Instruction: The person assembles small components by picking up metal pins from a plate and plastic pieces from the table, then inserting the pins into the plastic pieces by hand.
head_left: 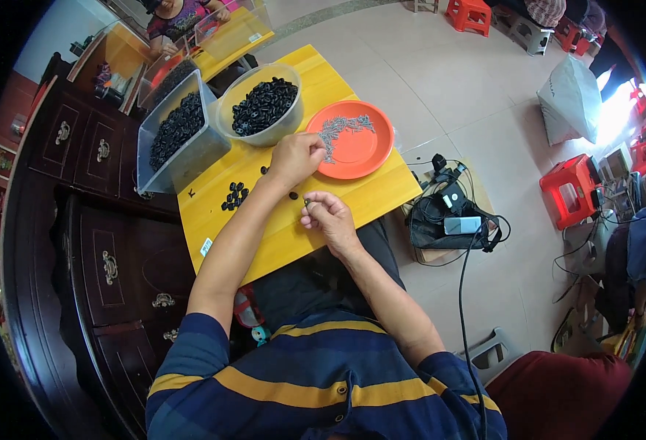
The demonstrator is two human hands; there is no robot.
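My left hand (297, 159) reaches over the near-left rim of an orange-red plate (357, 150), fingers pinched close to a heap of small grey screw-like pieces (334, 130). Whether a piece is between those fingertips is hidden. Just below it, my right hand (329, 221) is closed at the table's near side, with a tiny dark piece between thumb and fingers, too small to name. A single black round part (294, 196) lies beside the right fingertips. Left of my left forearm, several black parts (235, 196) sit loose on the yellow table (264, 258).
A clear round tub (294, 121) and a clear rectangular bin (195, 163), both full of black parts, stand on the table's left. Dark wooden drawers (129, 257) flank it. Right of the table lies a black bag (427, 233) with cables. Another person (180, 20) sits across.
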